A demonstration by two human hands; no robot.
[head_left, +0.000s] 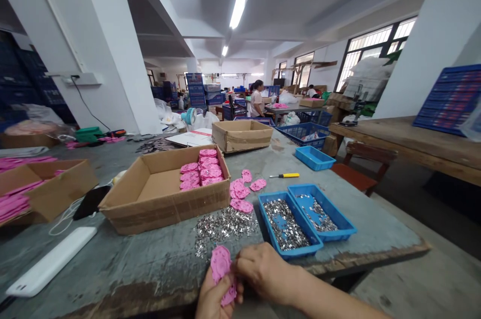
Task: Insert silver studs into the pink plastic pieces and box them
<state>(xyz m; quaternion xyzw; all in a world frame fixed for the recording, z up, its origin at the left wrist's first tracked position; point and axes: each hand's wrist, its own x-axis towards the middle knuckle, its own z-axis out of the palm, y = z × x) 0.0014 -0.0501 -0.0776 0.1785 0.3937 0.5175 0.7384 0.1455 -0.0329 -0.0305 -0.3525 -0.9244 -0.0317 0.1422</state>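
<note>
My left hand (215,297) grips a pink oval moulded piece (221,262) near the front edge of the table, its thumb across the lower part. Bent close against the right side of that piece is my right hand (259,268), fingers pinched; whatever they hold is hidden. Just beyond my hands lies a loose heap of small shiny metal parts (221,226). More metal parts fill a blue tray (318,248) to the right, beside a second blue tray (351,229). Several pink pieces (239,190) lie behind the heap.
A cardboard box (161,216) with stacked pink pieces stands left of centre, another box (240,141) behind it. A yellow-handled screwdriver (289,175) lies by the trays. At left are a white power bank-like block (52,261), a dark phone (91,202) and a box (63,191) of pink pieces.
</note>
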